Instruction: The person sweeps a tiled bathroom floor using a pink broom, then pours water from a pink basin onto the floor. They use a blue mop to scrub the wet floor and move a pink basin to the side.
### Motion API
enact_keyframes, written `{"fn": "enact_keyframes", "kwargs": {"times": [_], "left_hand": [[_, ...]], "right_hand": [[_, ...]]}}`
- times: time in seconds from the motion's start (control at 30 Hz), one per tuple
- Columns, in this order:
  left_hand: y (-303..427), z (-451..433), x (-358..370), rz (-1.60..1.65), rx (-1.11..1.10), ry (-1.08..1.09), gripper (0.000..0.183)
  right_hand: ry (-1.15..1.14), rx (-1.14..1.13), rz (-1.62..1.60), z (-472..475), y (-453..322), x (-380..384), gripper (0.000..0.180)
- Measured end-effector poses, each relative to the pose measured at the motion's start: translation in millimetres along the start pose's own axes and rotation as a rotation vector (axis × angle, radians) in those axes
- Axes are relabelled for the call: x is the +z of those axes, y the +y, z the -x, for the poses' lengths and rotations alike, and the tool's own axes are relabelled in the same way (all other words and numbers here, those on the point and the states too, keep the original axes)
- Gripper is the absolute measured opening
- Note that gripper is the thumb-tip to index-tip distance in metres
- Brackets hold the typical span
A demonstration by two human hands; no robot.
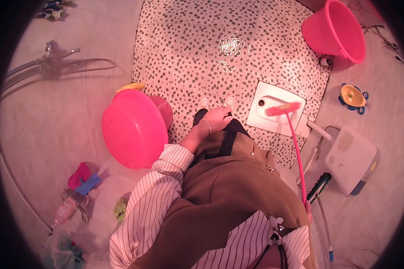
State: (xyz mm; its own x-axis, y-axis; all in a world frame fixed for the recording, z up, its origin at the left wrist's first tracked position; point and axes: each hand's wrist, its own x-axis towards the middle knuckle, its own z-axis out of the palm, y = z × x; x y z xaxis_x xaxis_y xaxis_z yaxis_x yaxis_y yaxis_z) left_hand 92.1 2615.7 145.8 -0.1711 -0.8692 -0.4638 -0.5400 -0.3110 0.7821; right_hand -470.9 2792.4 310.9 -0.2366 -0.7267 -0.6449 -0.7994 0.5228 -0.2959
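Note:
My right hand (308, 212), partly hidden by my apron, is shut on the long pink handle of a broom (298, 154). The broom's pink and yellowish bristle head (282, 108) is over the white squat toilet (256, 116) set in the floor, to the right of its drain hole. It cannot be told whether the bristles touch the ceramic. My left hand (218, 119), with a bracelet at the wrist, hangs before my thighs. It holds nothing, and its fingers are loosely bent and apart.
A large pink basin (134, 131) leans at the left wall. At the far right is a pink bucket (350, 30). A white cistern (351, 159) and a green-backed brush (319, 186) are at the right wall. Opposite, a shower mixer (50, 60) juts out with its hose.

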Motion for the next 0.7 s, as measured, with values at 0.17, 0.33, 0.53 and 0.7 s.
{"fn": "enact_keyframes", "kwargs": {"times": [0.17,0.33,0.53,0.7], "left_hand": [[-19,29,21,0.211,-0.086,-0.172,0.033],[-57,72,23,0.32,-0.059,0.053,0.032],[-82,146,3,0.292,-0.226,0.34,0.029],[-107,216,3,0.374,-0.363,0.453,0.03]], "right_hand": [[0.0,0.023,-0.031,22,-39,9,0.039],[-0.04,-0.378,0.141,-51,-187,70,0.038],[-0.186,-0.774,0.217,-167,-390,216,0.033],[-0.196,-0.992,0.235,-203,-518,345,0.031]]}}
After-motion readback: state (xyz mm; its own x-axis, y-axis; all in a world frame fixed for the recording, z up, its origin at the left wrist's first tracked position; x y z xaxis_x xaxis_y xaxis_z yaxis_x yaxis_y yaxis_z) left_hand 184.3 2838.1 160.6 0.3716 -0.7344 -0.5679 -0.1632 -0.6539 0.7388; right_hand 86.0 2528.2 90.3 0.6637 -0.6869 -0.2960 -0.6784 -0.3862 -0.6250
